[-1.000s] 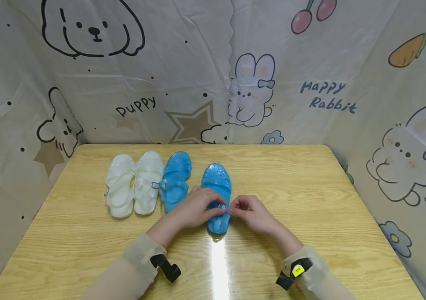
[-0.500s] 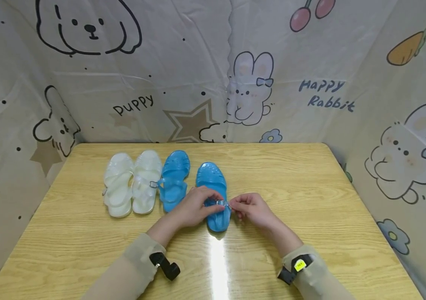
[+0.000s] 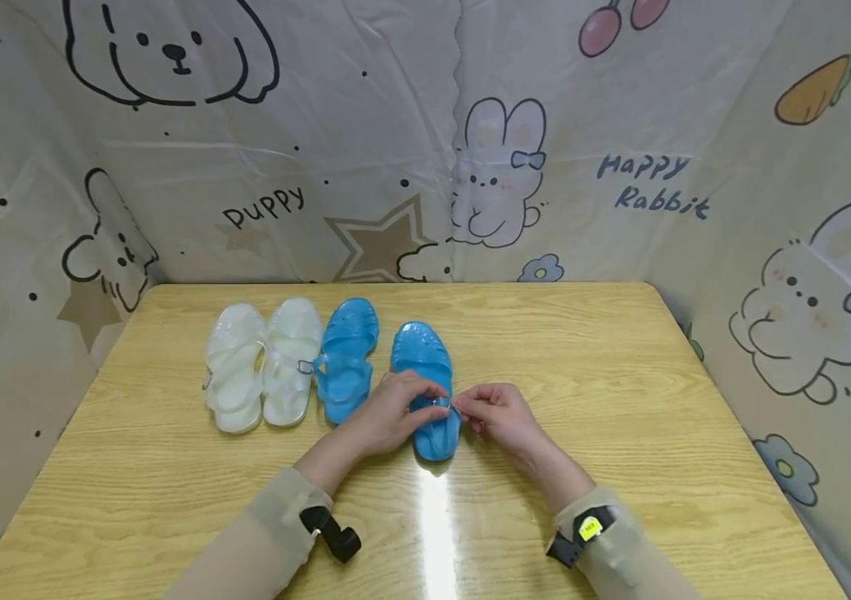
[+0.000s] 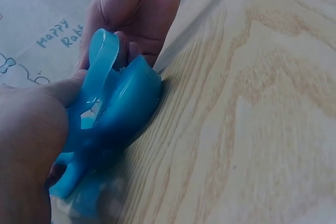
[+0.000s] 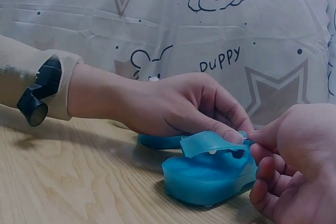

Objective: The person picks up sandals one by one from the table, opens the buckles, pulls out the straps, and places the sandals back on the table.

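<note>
A blue jelly sandal (image 3: 422, 350) lies on the table, toe pointing away, below both hands. My left hand (image 3: 383, 417) reaches over it from the left, pinching its ankle strap beside the small metal buckle (image 3: 443, 402). From the right, my right hand (image 3: 503, 421) pinches at the buckle with thumb and forefinger, its other fingers curled. In the left wrist view the strap (image 4: 104, 51) arches up above the heel. The right wrist view has both sets of fingertips meeting at the strap's side, where they partly hide the buckle.
Left of the worked sandal stands a second blue sandal (image 3: 353, 325), its strap unfastened. Beside it are two white sandals, one (image 3: 296, 333) touching the other (image 3: 236, 367). A printed cloth (image 3: 365, 108) hangs behind and around the wooden table (image 3: 583, 350).
The sandal's toe has swung slightly left. Both hands stay at the strap, with only small finger movements around the buckle.
</note>
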{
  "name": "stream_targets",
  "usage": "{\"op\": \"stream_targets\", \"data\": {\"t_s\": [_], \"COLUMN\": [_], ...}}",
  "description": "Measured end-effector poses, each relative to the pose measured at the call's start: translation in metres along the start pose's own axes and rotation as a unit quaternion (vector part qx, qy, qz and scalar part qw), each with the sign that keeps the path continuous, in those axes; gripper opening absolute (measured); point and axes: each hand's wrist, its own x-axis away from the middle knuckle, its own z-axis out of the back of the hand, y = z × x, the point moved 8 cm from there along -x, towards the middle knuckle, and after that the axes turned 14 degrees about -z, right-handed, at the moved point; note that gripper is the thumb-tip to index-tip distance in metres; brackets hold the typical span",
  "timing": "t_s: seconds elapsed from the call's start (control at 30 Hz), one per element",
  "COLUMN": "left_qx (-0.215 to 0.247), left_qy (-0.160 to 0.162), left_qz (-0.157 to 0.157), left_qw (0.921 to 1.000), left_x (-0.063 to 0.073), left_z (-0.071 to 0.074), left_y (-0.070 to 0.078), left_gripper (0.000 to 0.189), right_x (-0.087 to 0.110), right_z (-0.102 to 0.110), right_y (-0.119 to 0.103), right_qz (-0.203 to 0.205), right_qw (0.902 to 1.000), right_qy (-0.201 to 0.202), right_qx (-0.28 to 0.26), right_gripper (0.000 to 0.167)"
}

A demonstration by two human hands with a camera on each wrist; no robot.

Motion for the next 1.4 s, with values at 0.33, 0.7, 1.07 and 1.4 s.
{"op": "stream_targets", "data": {"t_s": [0.33, 0.7, 1.07, 1.4], "left_qx": [-0.023, -0.018, -0.023, -0.008], "left_qy": [-0.014, -0.005, -0.009, -0.003], "left_qz": [0.003, 0.008, 0.004, 0.0], "left_qw": [0.9996, 0.9998, 0.9997, 1.0], "left_x": [0.002, 0.001, 0.0, 0.001], "left_z": [-0.002, 0.001, -0.001, -0.004], "left_y": [0.003, 0.003, 0.003, 0.002], "left_gripper": [0.027, 0.026, 0.025, 0.024], "right_x": [0.005, 0.002, 0.001, 0.001], "right_z": [0.009, 0.006, 0.0, -0.002], "right_y": [-0.001, 0.0, -0.005, -0.001], "right_qz": [-0.026, -0.011, -0.014, -0.023], "right_qw": [0.9981, 0.9985, 0.9992, 0.9992], "right_qy": [-0.055, -0.053, -0.037, -0.032], "right_qx": [0.002, -0.005, -0.005, -0.003], "right_gripper": [0.023, 0.02, 0.018, 0.017]}}
